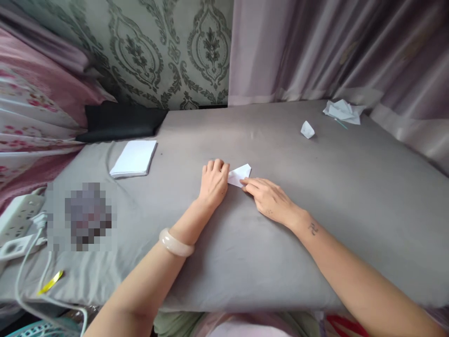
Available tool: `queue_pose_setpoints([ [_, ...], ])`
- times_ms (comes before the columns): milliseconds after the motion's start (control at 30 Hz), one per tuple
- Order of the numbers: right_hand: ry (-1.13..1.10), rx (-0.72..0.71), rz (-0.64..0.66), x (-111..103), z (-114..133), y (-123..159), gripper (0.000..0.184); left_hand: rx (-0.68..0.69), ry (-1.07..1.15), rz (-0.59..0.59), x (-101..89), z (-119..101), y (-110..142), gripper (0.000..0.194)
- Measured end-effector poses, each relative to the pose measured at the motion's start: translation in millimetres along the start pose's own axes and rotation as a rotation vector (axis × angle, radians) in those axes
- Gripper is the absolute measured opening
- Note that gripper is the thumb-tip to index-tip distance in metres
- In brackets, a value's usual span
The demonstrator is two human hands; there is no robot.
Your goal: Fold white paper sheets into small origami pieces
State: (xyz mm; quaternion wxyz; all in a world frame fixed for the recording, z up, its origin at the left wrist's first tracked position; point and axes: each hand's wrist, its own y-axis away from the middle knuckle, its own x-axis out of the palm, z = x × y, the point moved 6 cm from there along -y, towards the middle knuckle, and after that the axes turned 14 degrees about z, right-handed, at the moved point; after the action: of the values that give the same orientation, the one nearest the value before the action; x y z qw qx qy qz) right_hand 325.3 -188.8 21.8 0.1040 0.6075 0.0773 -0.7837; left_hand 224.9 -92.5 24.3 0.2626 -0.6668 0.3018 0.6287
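A small folded piece of white paper (240, 174) lies in the middle of a grey cloth-covered surface (315, 210). My left hand (213, 182) rests curled on the paper's left end, fingers bent under and pressing it down. My right hand (268, 199) lies just right of it, fingers together and stretched out flat, fingertips pressing the paper's lower right edge. A pale bangle (175, 243) sits on my left wrist.
A stack of white paper sheets (134, 158) lies at the left. A small folded paper piece (307, 129) and crumpled paper scraps (343, 111) sit at the far right. A power strip with cables (19, 220) is at the left edge, a black cushion (119, 120) behind.
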Motion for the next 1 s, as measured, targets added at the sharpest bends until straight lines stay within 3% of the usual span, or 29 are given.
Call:
queue_pose_setpoints([
  [133, -0.042, -0.027, 0.006, 1, -1, -1, 0.039, 0.286, 0.018, 0.048, 2.9, -33, 36, 0.037],
  [300, -0.072, -0.04, -0.012, -1, 0, 0, 0.038, 0.261, 0.095, 0.096, 19.1, -42, 58, 0.056],
  [533, -0.042, -0.026, -0.014, 1, 1, 0, 0.034, 0.144, 0.152, 0.062, 18.3, -29, 50, 0.05],
  [733, 0.064, 0.029, 0.001, -1, 17, 1, 0.035, -0.001, 0.115, -0.016, 8.4, 1, 37, 0.044],
  [900, 0.173, 0.098, 0.048, -5, 37, 5, 0.024, 0.186, 0.216, -0.034, -1.3, -8, 26, 0.033],
  [1000, 0.1, 0.092, 0.031, -8, 29, 3, 0.022, 0.282, 0.389, 0.016, 5.6, -17, 16, 0.027],
])
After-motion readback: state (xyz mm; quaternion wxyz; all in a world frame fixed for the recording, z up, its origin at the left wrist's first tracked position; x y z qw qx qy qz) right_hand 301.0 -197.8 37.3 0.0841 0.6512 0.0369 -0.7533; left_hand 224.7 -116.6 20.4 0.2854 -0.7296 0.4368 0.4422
